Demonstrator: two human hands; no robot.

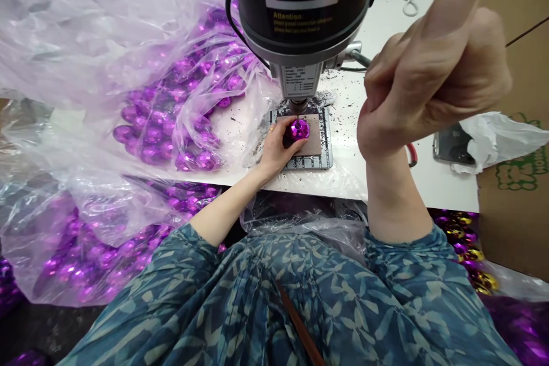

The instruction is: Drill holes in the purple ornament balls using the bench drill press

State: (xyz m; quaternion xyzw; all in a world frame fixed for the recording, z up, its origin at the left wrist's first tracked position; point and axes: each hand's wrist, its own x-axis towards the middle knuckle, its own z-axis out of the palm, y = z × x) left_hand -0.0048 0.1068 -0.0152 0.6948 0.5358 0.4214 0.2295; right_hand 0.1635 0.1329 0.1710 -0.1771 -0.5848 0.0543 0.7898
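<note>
A shiny purple faceted ball (301,132) rests on a brown board (315,142) over the slotted metal base (326,159) of a bench drill press (306,28). My left hand (274,151) pinches this ball between thumb and fingers, beneath the chuck (298,106). A dark round spot shows on top of the ball. Closed in a fist, my right hand (429,80) grips the feed lever (360,58) at the right of the drill press. Most of that lever is hidden inside the fist.
Clear plastic bags (98,28) with many purple balls (171,103) cover the left side. Dark shavings (343,108) litter the white table (446,194). A phone (452,146), white tissue (500,140) and cardboard box (514,211) stand at the right. Purple and gold balls (467,246) lie below the table edge.
</note>
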